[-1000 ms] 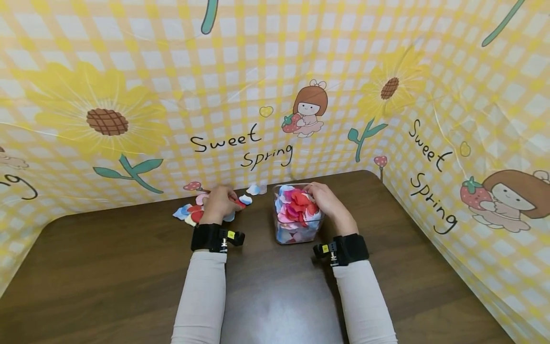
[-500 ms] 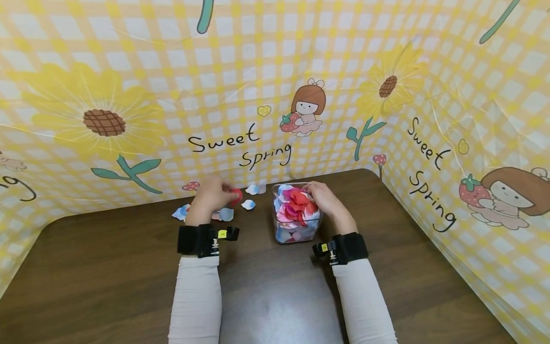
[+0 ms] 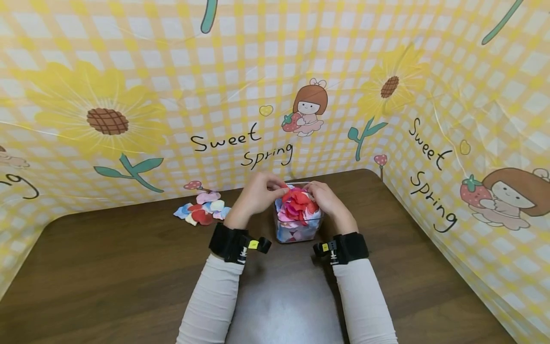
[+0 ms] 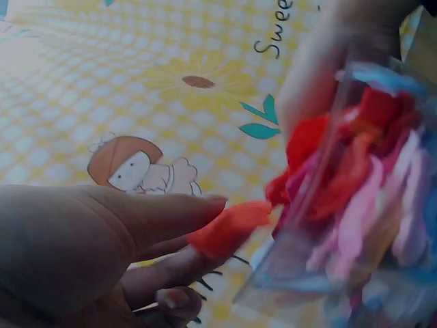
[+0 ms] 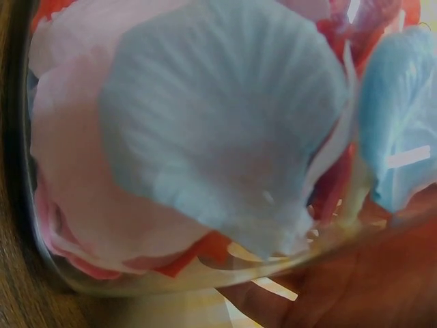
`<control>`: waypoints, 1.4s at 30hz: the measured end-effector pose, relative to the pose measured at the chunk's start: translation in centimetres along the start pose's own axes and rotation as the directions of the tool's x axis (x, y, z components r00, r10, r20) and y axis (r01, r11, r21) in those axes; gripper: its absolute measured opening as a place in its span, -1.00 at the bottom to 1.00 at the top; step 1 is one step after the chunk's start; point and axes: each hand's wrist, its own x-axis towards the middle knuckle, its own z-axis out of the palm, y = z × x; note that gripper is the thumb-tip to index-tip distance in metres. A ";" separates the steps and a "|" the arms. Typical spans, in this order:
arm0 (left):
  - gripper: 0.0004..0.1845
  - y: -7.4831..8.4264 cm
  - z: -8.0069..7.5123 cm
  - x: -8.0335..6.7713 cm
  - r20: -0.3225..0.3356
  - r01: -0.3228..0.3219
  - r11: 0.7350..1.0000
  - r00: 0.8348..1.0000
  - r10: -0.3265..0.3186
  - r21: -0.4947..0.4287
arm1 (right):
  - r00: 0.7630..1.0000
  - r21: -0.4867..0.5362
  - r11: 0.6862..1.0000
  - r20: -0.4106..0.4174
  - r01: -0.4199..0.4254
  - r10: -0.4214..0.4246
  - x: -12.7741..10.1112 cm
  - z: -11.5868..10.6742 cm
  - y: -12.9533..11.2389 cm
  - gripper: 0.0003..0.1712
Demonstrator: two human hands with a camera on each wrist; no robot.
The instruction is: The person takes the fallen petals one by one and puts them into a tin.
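A clear square container [image 3: 296,234] stands on the table, full of red, pink, white and blue artificial flower petals [image 3: 298,205]. At its left rim, my left hand [image 3: 259,195] pinches a red petal [image 4: 229,229] between thumb and fingers, just beside the petals in the container. My right hand [image 3: 328,200] holds the container by its far right side, fingers over the rim. Through the clear wall, the right wrist view shows a pale blue petal [image 5: 225,123] up close and part of that hand behind. A small pile of loose petals [image 3: 202,211] lies left of my left hand.
The brown wooden table [image 3: 107,267] runs back to a yellow checked cloth [image 3: 240,86] hung behind it and along the right side. A black camera strap [image 3: 229,243] is on each wrist.
My left hand has moved right from beside the petal pile to the container's rim, carrying the red petal. The pile is uncovered. My right hand stays at the container.
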 end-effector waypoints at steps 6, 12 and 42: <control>-0.66 -2.4 -1.7 -0.3 -0.092 0.121 0.990 0.989 -0.114 0.074 | 1.000 -0.019 1.000 0.001 0.001 -0.001 0.1 0.0 -0.4 -0.51; -0.67 -6.4 -1.8 -0.5 -0.164 0.298 0.907 0.952 -0.259 0.297 | 1.000 -0.020 1.000 -0.008 0.002 -0.002 0.1 -0.1 -0.6 -0.52; -0.79 -0.4 1.3 0.3 -0.043 0.002 0.998 0.999 0.001 0.070 | 1.000 -0.019 1.000 -0.009 0.001 -0.001 -0.2 0.1 -0.1 -0.51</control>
